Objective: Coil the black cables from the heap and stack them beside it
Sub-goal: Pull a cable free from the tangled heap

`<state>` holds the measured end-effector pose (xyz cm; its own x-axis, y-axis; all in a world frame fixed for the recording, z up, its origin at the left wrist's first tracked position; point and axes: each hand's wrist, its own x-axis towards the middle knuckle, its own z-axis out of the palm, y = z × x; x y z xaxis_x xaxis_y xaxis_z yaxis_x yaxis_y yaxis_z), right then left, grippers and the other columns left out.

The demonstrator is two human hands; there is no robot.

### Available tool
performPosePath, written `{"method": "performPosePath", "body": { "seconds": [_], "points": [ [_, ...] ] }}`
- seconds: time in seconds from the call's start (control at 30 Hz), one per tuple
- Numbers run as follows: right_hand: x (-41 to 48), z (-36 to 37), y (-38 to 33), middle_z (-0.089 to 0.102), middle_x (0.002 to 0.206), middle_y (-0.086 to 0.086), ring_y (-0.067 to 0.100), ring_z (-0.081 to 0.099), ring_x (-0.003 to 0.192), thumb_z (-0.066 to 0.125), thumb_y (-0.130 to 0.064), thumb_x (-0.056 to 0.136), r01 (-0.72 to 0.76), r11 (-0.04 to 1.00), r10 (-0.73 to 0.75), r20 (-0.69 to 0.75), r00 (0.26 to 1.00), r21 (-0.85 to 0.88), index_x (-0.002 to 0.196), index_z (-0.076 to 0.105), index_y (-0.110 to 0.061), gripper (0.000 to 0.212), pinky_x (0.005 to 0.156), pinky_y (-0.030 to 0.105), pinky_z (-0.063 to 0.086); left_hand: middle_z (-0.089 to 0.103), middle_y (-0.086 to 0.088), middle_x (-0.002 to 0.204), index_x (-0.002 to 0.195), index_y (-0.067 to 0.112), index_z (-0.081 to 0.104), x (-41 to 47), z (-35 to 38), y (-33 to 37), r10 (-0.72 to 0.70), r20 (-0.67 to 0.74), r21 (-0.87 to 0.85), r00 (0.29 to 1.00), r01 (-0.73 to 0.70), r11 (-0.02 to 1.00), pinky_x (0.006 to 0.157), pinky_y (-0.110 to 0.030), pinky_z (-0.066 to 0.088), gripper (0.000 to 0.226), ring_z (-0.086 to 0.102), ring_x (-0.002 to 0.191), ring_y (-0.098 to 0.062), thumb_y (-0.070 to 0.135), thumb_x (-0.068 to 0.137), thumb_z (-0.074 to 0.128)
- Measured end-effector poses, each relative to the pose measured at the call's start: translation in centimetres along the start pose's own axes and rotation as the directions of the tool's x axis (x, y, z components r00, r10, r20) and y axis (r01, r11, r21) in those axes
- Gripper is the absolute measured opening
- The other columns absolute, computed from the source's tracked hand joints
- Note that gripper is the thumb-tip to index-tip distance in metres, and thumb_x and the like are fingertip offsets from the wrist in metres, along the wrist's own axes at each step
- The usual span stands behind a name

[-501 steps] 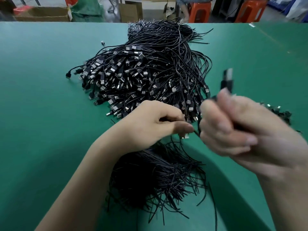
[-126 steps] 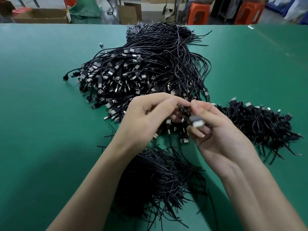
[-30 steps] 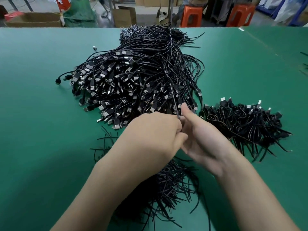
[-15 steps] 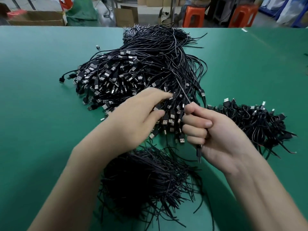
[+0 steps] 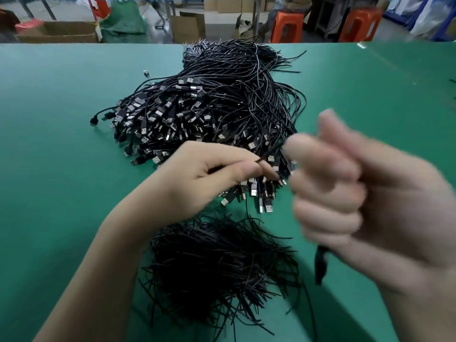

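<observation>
Desk [image 5: 61, 144]: green, boxes [image 5: 188, 27] behind.
Heap [image 5: 209, 114]: black cables, just beyond both hands.
Strand [image 5: 270, 153]: straight between the hands, slanting up rightward.
Left hand [image 5: 209, 174]: pinches the strand.
Right hand [image 5: 357, 193]: blurred fist round it, plug [image 5: 320, 265] dangling below.

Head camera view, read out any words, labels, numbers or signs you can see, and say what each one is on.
No text can be read in this view.
Cardboard boxes beyond the table: no legible print.
Plugs in the cable heap: any marks too small to read.
Plug hanging below the right hand: blurred.
</observation>
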<state>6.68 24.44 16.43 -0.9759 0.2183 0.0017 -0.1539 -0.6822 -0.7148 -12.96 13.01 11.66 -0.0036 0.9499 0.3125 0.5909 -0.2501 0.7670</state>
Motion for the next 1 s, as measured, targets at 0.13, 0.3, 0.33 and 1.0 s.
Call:
{"method": "performPosePath", "body": {
  "seconds": [0.13,0.3,0.33,1.0],
  "points": [
    [0.0,-1.1,-0.8,0.037,0.068,0.001,0.011,0.027,0.052,0.043,-0.021,0.108,0.184,0.949,-0.207,0.066,0.976,0.254,0.102,0.062,0.001,0.030,0.043,0.024,0.024,0.054,0.008,0.066,0.141,0.045,0.060,0.3,0.9,1.5,-0.097,0.194,-0.028,0.976,0.105,0.994,0.051,-0.020,0.035,0.036,0.043,0.055,-0.003,0.040,0.107,0.049],
    [1.0,-1.5,1.5,0.067,0.080,-0.006,0.009,0.063,0.068,0.039,-0.021,0.109,0.482,0.523,-0.742,-0.096,0.664,-0.703,0.097,0.070,-0.018,0.034,0.056,0.021,0.050,0.053,0.004,0.060,0.119,0.037,0.073,0.4,1.7,3.1,-0.122,0.214,0.136,0.969,0.094,0.986,0.050,-0.011,0.031,0.023,0.041,0.050,-0.004,0.035,0.106,0.054],
    [1.2,-1.6,2.2,0.070,0.084,-0.005,0.011,0.068,0.075,0.038,-0.019,0.110,0.391,0.369,-0.759,-0.031,0.650,-0.843,0.099,0.069,-0.018,0.034,0.064,0.025,0.054,0.052,0.008,0.059,0.102,0.030,0.075,0.4,1.5,3.4,-0.086,0.176,0.164,0.981,0.057,0.985,0.051,-0.010,0.031,0.020,0.042,0.051,-0.003,0.034,0.105,0.055],
    [2.1,-1.7,3.2,0.074,0.089,0.005,0.009,0.070,0.073,0.037,-0.022,0.106,0.448,0.887,-0.447,-0.037,0.894,0.114,0.105,0.075,-0.006,0.040,0.063,0.019,0.056,0.060,0.018,0.069,0.080,0.048,0.061,0.9,3.0,1.4,-0.172,0.084,0.090,0.982,0.164,0.982,0.061,-0.026,0.046,0.034,0.054,0.062,-0.002,0.033,0.107,0.048]
  ]
}}
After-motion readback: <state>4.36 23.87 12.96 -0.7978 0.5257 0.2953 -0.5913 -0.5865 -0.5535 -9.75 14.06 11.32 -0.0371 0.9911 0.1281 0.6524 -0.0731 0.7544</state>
